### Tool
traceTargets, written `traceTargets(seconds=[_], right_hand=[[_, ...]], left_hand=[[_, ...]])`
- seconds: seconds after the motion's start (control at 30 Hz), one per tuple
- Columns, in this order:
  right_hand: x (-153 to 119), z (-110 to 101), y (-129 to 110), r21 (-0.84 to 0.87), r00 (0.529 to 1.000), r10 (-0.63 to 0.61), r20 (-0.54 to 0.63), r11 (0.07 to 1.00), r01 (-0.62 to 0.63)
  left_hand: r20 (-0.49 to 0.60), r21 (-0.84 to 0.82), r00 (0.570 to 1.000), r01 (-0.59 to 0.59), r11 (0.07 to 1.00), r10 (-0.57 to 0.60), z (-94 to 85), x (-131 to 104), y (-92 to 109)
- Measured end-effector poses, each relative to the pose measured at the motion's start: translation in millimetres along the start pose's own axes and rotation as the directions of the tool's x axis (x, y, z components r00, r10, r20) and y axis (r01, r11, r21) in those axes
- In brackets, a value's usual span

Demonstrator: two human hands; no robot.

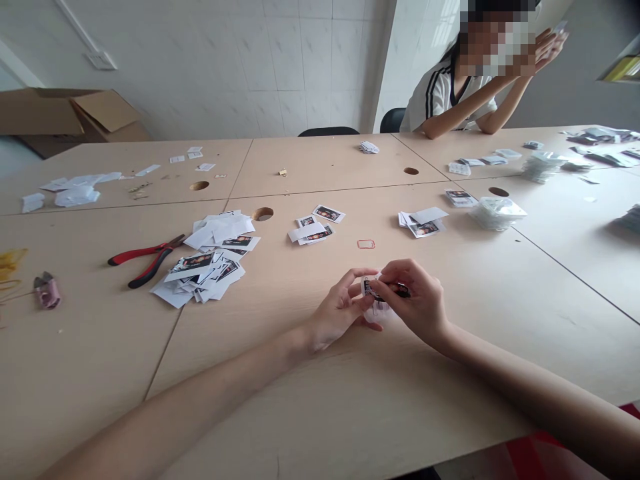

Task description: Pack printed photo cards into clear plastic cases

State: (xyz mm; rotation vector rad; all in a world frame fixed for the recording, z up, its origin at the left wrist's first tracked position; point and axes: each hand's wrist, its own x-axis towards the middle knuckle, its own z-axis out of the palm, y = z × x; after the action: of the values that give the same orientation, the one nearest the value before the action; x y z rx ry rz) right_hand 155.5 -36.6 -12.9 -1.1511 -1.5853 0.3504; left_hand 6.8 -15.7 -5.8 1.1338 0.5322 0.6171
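Tables (300,400) of pale wood, pushed together edge to edge, fill the view below a white tiled wall. At the far left a cardboard box (70,113) stands open against that wall, and scraps of white paper (75,190) lie scattered on the table in front of it. Nearer, a small pink tool (47,292) lies by the left edge, and red-handled pliers (147,259) rest beside a loose heap of printed cards (210,263). Past a round cable hole, a smaller stack of cards (313,227) lies near a small red frame (365,244).

The left hand (340,310) reaches in low over the table, forearm stretched diagonally from the bottom left, fingers curled and pinching the left edge of a small printed card (369,287). The right hand (417,300) meets it from the other side, fingers bent and closed on the same card, which is held just above the table, centre right.

Farther right lie more cards (423,223) and a pile of clear sleeves (497,212). Across the table a seated person (450,93) leans on both elbows, hands raised.
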Motion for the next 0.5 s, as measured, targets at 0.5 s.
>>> traceTargets(seconds=[0.5], right_hand=[[-4.2, 1.2, 0.9, 0.023, 0.986, -0.156, -0.057, 0.987, 0.157]], left_hand=[[0.018, -0.034, 1.000, -0.004, 0.999, 0.004, -4.2, 2.6, -4.3]])
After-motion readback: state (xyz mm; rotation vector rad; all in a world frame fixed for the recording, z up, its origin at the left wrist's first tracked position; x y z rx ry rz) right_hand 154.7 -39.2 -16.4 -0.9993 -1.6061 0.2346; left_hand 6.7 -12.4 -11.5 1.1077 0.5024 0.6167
